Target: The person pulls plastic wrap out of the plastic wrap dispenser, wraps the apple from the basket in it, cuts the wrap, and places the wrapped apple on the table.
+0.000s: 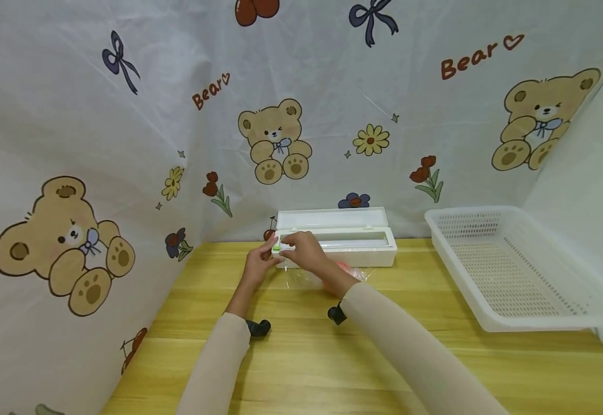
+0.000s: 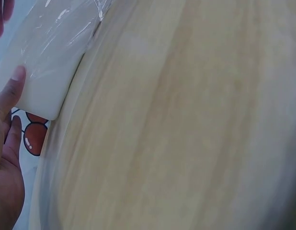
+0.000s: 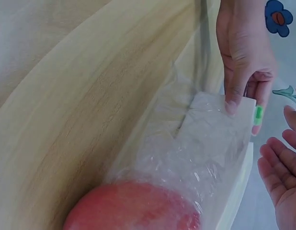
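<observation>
So there's a long white rectangular box with rounded corners (image 1: 358, 257) on the yellowish wood-grain table (image 1: 301, 357), and its flat white lid (image 1: 332, 218) is tipped open along the box's back edge. The left hand (image 1: 257, 266) has the box by its left end, pinching it with the thumb pressed on the front face and the fingers round the end. There's a small bright green plastic piece (image 3: 258, 113) at that same end of the box. The right hand (image 1: 306, 249) is just over the box near that end, fingers loosely bent with the thumb spread apart, and in the right wrist view I don't see anything in its grip. Clear crinkly plastic film (image 3: 162, 139) hangs down the box's front and reaches a round, smooth red thing (image 3: 131, 208) on the table in front of the box; can't tell what that is. Oh, and a white perforated plastic basket (image 1: 529, 324) sits to the right of the box.
</observation>
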Demonstrator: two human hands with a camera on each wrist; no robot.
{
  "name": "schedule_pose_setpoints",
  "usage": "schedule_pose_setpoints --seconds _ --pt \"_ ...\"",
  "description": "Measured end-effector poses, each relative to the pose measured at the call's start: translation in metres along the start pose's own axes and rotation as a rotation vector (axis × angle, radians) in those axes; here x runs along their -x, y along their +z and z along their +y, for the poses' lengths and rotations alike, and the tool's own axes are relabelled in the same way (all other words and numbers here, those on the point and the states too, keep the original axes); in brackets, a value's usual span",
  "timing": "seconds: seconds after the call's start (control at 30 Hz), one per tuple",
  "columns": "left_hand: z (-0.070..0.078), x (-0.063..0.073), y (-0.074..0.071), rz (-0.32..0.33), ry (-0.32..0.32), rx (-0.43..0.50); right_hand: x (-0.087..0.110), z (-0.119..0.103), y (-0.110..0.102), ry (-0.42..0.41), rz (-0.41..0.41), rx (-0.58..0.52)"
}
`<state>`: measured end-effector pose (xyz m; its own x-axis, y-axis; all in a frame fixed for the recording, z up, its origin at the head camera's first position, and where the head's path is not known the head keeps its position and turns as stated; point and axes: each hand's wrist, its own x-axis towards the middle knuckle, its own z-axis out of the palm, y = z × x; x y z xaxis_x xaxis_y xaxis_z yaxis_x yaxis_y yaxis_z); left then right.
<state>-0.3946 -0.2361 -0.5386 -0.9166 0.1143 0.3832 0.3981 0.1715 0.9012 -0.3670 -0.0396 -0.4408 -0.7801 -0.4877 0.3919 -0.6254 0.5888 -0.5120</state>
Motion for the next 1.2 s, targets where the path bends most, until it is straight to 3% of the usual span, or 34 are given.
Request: schedule_pose_setpoints --seconds 0.37,0.9,1.2 --pt "-0.005 0.003 0.000 0.005 0.010 0.008 -0.014 0.005 0.018 0.079 -0.050 0.075" --pt "-0.002 0.005 0.000 0.015 0.008 -0.053 -0.025 0.005 0.032 0.092 -0.061 0.138" --pt "0.002 0.002 0.002 0.020 0.005 -0.069 -0.029 0.008 0.035 0.111 -0.011 0.098"
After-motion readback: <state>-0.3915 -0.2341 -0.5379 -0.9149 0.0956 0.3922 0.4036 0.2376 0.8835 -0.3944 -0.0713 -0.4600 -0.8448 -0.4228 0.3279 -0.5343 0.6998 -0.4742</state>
